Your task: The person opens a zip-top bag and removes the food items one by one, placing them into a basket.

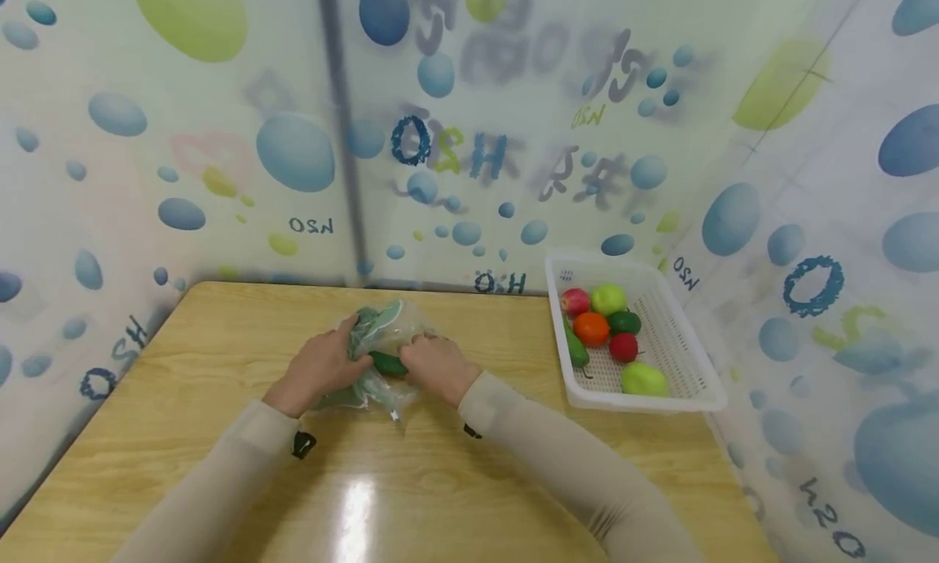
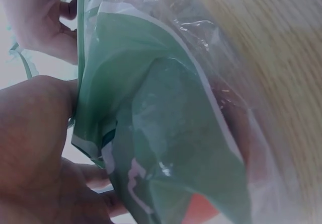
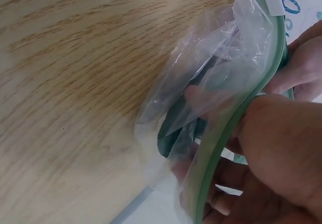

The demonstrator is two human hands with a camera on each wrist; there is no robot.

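Note:
A clear zip bag with a green panel point(image 1: 387, 328) lies on the wooden table. My left hand point(image 1: 323, 369) grips its left side, thumb on the near side; in the left wrist view the green panel point(image 2: 161, 113) covers most of the picture, with something reddish faintly showing through. My right hand point(image 1: 442, 369) reaches in at the mouth from the right. Its fingertips hold a dark green elongated vegetable point(image 3: 173, 126), seen through the clear plastic in the right wrist view. The bag's green zip edge point(image 3: 229, 133) runs across that hand, with a white slider point(image 3: 274, 5) on it.
A white perforated basket point(image 1: 685, 335) stands at the table's back right. It holds a red apple point(image 1: 575, 301), an orange fruit point(image 1: 591, 329), green fruits point(image 1: 608, 299), a round red one point(image 1: 623, 347) and several other pieces. Patterned curtains point(image 1: 455, 180) border the table behind and at the sides.

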